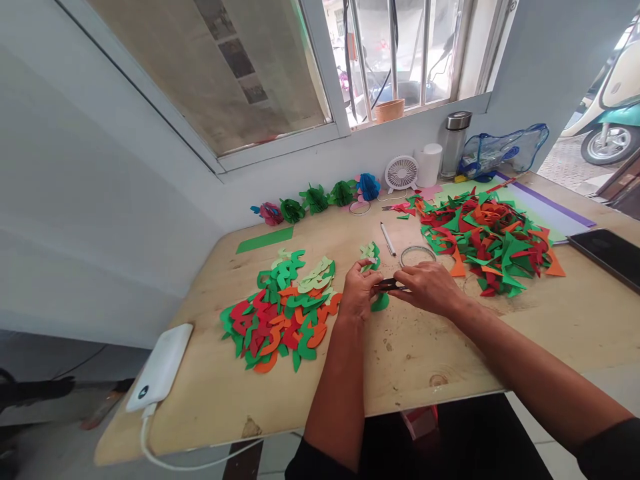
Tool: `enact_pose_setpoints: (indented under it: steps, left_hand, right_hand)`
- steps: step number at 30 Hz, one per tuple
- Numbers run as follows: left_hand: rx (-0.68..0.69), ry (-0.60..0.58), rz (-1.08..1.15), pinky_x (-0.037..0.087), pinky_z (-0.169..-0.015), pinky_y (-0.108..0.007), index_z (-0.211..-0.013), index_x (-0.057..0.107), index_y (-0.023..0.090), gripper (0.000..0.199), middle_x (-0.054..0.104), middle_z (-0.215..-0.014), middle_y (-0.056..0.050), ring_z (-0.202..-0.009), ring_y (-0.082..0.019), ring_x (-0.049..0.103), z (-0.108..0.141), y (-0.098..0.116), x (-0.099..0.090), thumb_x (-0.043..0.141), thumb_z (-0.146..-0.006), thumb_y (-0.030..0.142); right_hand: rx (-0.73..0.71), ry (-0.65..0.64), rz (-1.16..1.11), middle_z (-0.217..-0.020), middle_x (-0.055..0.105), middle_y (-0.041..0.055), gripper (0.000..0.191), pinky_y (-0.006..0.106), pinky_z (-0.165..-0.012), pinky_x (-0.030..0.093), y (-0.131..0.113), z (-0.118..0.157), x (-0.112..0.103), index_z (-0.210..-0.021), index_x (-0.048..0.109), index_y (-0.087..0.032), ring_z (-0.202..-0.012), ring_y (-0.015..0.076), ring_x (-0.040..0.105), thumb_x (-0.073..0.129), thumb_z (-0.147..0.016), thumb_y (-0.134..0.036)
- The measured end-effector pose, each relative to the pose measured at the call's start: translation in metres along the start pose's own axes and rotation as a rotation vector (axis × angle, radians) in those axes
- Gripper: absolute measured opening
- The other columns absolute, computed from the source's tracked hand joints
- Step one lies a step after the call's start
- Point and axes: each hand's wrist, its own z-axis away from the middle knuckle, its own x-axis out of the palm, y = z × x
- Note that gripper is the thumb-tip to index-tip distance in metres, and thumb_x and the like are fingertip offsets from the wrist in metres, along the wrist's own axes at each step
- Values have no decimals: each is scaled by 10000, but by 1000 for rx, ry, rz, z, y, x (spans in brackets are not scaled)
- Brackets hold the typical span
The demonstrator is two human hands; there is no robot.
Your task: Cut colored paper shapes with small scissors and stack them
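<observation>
My left hand (359, 287) is closed, its fingertips pinched at the near end of a slim black tool (389, 285); what exactly it grips is hidden. Around the tool's other end my right hand (429, 287) is closed. The tool's kind is not plain from here. Light and dark green paper cut-outs (371, 252) show just beyond my left fingers, and a dark green piece (381, 303) lies below the tool. To the left spreads a pile of curvy red, orange and green paper cut-outs (280, 313).
A heap of paper scraps (500, 240) covers the right side, with a phone (607, 253) beyond it. A tape ring (418, 249) and white pen (388, 239) lie past my hands. Paper flowers (315, 199), a small fan (401, 173) and a bottle (454, 143) line the wall. A power bank (161, 365) sits left.
</observation>
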Motion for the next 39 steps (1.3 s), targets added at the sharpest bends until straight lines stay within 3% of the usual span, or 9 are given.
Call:
enact_pose_setpoints:
  steps: [8,13,16,19,22,26,31,39]
  left_hand:
    - [-123,-165,141,468,-569,-243,-967,468,161,585,566,-593,59,-518,-101,563,6,12,-2,769,-465,145]
    - [-126,-150,140,472,-575,-246,-951,484,179,567,572,-616,61,-526,-106,585,5,12,-2,788,-472,184]
    - [-61,-118,126,477,-582,-252,-984,480,193,572,605,-648,46,-560,-121,609,5,11,1,794,-507,227]
    - [87,-89,99,481,-600,-251,-1055,473,201,599,669,-741,1,-641,-135,634,6,10,7,796,-556,274]
    - [197,-121,82,501,-656,-273,-1112,480,202,603,705,-840,-43,-711,-148,647,8,9,13,786,-601,292]
    - [252,-142,96,512,-716,-301,-1127,506,200,570,709,-843,-44,-733,-157,658,11,9,16,775,-631,272]
    - [280,-106,78,506,-746,-310,-1104,519,201,528,703,-806,-28,-710,-150,656,15,12,20,762,-638,251]
    - [339,-56,18,485,-724,-270,-1092,524,212,529,645,-741,13,-701,-125,616,15,10,23,753,-616,214]
  right_hand:
    - [-30,37,-83,-669,657,47,400,292,-563,209,6,3,-2,-766,645,-180,-597,142,559,457,-904,-506]
    - [7,93,-331,-648,626,39,380,269,-561,253,11,4,-5,-779,650,-182,-583,128,521,484,-880,-508]
    - [115,56,-612,-569,525,-5,393,247,-523,251,15,2,-6,-713,618,-170,-521,98,423,544,-828,-539]
    - [223,-106,-1046,-507,405,-49,424,234,-461,214,17,0,-7,-711,594,-161,-459,75,313,511,-836,-558]
    - [299,-225,-1486,-485,394,-63,452,231,-415,178,17,-1,-4,-819,612,-139,-401,61,253,442,-871,-555]
    - [430,-260,-1788,-457,411,-61,459,226,-388,161,16,0,2,-797,600,-128,-365,52,243,460,-858,-561]
    - [500,-258,-1920,-433,429,-61,446,218,-377,151,16,0,8,-809,589,-136,-350,56,240,480,-848,-567]
    - [505,-268,-1864,-425,420,-65,447,217,-380,148,13,-2,7,-824,607,-129,-347,55,235,471,-855,-553]
